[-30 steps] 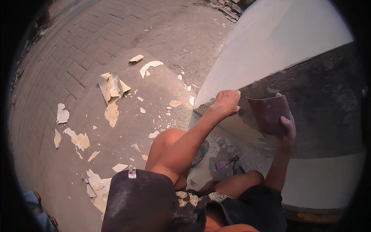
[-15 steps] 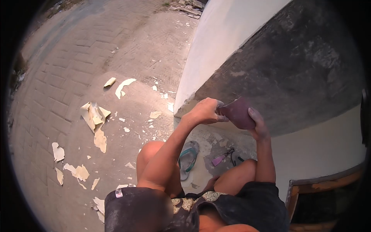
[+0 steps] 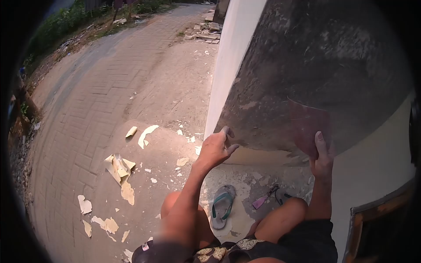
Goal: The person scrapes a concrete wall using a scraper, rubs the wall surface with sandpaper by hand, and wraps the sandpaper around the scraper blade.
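Note:
My right hand (image 3: 322, 153) grips a maroon sheet of sandpaper (image 3: 307, 125) by its lower right side, thumb on the near face. The sheet is blurred and held up in front of the dark, bare patch of wall (image 3: 315, 52). My left hand (image 3: 217, 147) is apart from the sandpaper, near the wall's lower left corner. Its thumb and curled fingers are separated, with nothing between them.
A grey flip-flop (image 3: 222, 206) with green straps lies between my knees. Beside it is a pink-bladed scraper (image 3: 259, 202). Peeled paint pieces (image 3: 120, 168) litter the ground at left. A brown wooden frame (image 3: 357, 223) stands at lower right.
My left hand has let go of the sandpaper and moved away from it. My right hand has carried the sheet to the right. The view has tilted up, showing more road and wall.

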Motion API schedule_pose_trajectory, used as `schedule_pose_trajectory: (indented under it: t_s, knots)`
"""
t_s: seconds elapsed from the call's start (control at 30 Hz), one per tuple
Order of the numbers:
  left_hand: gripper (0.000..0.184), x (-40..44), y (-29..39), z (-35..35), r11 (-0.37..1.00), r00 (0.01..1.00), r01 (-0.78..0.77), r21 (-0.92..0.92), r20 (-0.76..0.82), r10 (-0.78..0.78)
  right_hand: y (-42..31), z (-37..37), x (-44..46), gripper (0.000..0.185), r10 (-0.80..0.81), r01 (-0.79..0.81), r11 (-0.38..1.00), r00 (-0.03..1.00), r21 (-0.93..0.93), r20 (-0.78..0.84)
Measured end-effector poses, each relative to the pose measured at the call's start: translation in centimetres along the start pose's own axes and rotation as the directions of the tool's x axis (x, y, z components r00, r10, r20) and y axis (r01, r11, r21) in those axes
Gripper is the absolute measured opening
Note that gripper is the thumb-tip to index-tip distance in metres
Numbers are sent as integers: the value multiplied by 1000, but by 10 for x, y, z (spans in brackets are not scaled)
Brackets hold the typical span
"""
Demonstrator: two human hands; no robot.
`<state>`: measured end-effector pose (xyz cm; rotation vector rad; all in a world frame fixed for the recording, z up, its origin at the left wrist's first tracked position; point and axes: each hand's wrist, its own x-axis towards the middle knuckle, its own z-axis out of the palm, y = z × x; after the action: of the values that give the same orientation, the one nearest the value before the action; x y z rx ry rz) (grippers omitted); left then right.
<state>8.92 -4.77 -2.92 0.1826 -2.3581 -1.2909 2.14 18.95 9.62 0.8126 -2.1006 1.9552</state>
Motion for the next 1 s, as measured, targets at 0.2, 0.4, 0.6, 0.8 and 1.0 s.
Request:
schedule_pose_trajectory:
  t_s: [0.2,0.4,0.6,0.8,1.0]
  knots:
    - [31,22,4,18,976,905,95,-198,-391,-167,-60,-68,144,46,-694,330,643,634,-691,-342]
    - [42,30,-9,22,856,747,-86,-511,-601,-284,-54,32,194,57,-925,606,197,375,-771,58]
    - [40,31,-16,12,758,690,-85,-647,-587,-423,23,59,132,52,-513,867,-217,289,-448,808]
    - [27,28,-31,1,709,671,-95,-699,-571,-473,-47,-73,226,62,-647,349,716,657,-605,-387]
    - [25,29,-54,-2,86,846,-84,-993,-117,-521,13,-16,183,64,-818,440,509,515,-740,-256]
